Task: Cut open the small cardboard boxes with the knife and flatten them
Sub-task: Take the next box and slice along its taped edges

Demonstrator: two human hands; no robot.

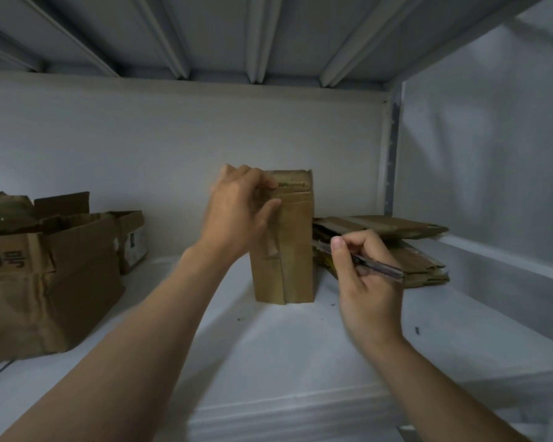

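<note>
Right hand (pixel 367 288) (nearest) is wrapped round knife (pixel 380 267), held ready beside small box (pixel 296 250); it is stood upright mid-shelf, its top gripped by left hand (pixel 240 212), presumably steadied for the cut.

The left hand (pixel 237 212) covers the upper left corner of the upright box (pixel 296 250), hiding the flap there. Right of that box, the right hand (pixel 364 282) wraps the knife (pixel 374 264); its blade end is too blurred to make out, and the hand masks part of the flattened stack (pixel 396 231). Left of the box, the large carton (pixel 45 282) is cut off by the picture's edge, its print incomplete
</note>
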